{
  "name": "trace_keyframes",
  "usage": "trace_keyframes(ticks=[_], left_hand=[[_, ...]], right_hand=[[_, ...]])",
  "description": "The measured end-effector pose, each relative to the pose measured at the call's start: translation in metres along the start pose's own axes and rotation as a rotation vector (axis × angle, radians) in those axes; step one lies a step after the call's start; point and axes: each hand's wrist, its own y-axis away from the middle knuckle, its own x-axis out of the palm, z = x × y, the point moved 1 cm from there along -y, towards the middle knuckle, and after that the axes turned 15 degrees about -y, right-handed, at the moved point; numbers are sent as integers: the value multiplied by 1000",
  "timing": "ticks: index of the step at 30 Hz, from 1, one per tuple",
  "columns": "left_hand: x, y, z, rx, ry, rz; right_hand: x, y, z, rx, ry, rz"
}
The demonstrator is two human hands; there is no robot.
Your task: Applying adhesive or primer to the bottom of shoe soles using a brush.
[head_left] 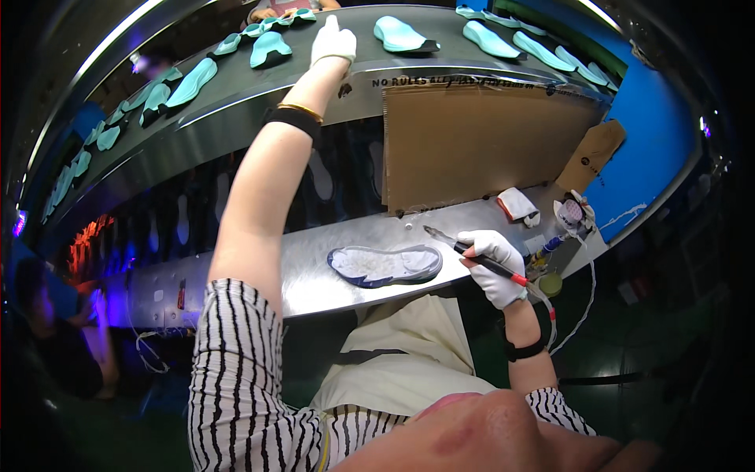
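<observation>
My left hand (333,43), in a white glove, reaches far over the dark conveyor belt (358,59). Its fingers point away from me, and I see nothing held in them. Teal shoe soles with black ends lie to either side of it: one sole (270,50) on the left, another sole (399,35) on the right. In my right hand (499,271), gloved with some bare fingertips, is a black-and-red pen-shaped tool (489,263) with a pointed tip and a pale cord or hose. Left of that tip, a dark-blue-edged sole (385,266) with a whitish inner face lies on the metal ledge (303,275).
A cardboard sheet (487,149) stands behind the ledge. To the right are a folded white cloth (517,206), a small pinkish-topped item (570,212) and a round greenish container (550,284). Other people sit at the far side (287,6) and far left (67,330). More soles line the belt.
</observation>
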Motion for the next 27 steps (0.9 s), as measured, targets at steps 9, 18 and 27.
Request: trace_keyframes(ticks=[9, 18, 27], left_hand=[[-129, 40, 90, 130, -959, 109], [-216, 151, 100, 245, 658, -208], [-203, 236, 112, 22, 1726, 569]], right_hand=[[31, 4, -4, 97, -149, 3], [44, 1, -15, 44, -59, 84], [60, 4, -26, 307, -371, -28]])
